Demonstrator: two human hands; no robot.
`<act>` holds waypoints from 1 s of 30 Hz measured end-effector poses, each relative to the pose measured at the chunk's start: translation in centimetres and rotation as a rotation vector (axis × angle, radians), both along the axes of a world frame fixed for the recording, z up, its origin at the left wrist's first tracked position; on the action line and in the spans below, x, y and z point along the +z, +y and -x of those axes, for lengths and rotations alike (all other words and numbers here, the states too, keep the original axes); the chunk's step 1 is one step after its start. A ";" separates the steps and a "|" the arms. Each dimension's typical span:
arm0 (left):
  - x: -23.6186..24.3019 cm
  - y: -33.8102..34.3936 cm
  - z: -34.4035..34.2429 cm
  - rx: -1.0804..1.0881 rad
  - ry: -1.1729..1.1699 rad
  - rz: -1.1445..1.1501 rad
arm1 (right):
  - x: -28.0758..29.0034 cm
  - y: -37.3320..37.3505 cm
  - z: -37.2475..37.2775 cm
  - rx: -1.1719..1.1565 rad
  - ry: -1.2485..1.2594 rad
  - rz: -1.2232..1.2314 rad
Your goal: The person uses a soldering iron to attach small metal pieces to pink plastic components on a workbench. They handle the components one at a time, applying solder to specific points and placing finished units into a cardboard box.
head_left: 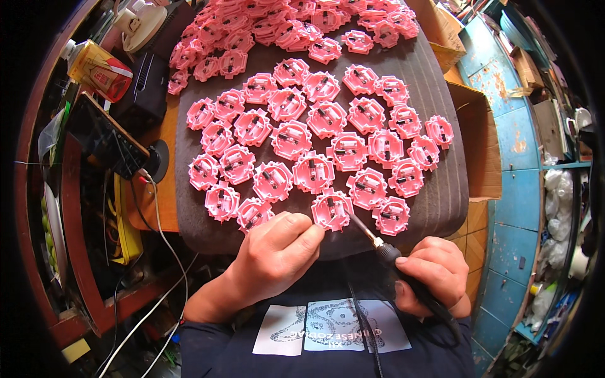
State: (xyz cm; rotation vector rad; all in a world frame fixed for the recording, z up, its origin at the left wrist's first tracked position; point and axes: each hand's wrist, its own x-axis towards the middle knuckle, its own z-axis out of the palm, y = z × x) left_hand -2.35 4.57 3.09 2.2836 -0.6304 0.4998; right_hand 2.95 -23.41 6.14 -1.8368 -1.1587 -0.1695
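Head view: right of one pink housing (332,209), the right hand (435,277) grasps a soldering iron (389,254), presumably clear of heat; left of that housing, the left hand (277,249), pinched closed (any contents hidden), likely steadies it; other housings (291,140) lie beyond, perhaps spaced for access.
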 end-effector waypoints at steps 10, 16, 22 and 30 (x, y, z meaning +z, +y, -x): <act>-0.4 -0.3 0.1 -0.024 0.085 -0.043 | -0.5 0.2 0.3 0.001 0.010 -0.022; -0.5 -0.5 0.1 -0.011 0.074 -0.044 | -0.5 0.2 0.3 -0.003 0.005 -0.021; -0.5 -0.5 0.0 -0.001 0.086 -0.045 | -0.5 0.1 0.4 -0.007 0.014 -0.023; -0.1 0.2 0.8 0.081 0.044 -0.019 | -0.1 0.6 0.4 0.008 -0.006 -0.012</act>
